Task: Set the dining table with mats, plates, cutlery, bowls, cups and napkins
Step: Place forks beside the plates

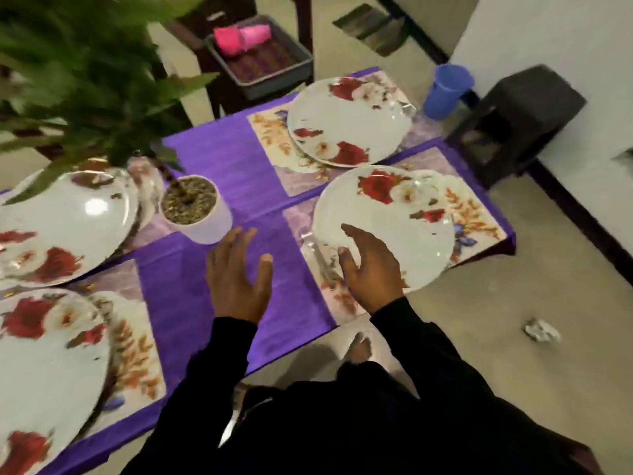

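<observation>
Several white plates with red flowers lie on floral mats on the purple table (219, 159). The near right plate (404, 221) rests on its mat (479, 214); my right hand (370, 269) is spread over its near left edge, fingers apart, holding nothing. My left hand (239, 272) hovers open over the purple cloth beside it. Another plate (346, 121) sits on the far right mat. Two more plates (61, 228) (44, 365) lie at the left. A blue cup (445, 90) stands past the far right corner.
A potted plant in a white pot (195, 207) stands mid-table, its leaves (68, 73) hanging over the left side. A grey tray (260, 60) with pink cups (243, 37) sits on a chair beyond the table. A black box (513, 121) stands on the floor at the right.
</observation>
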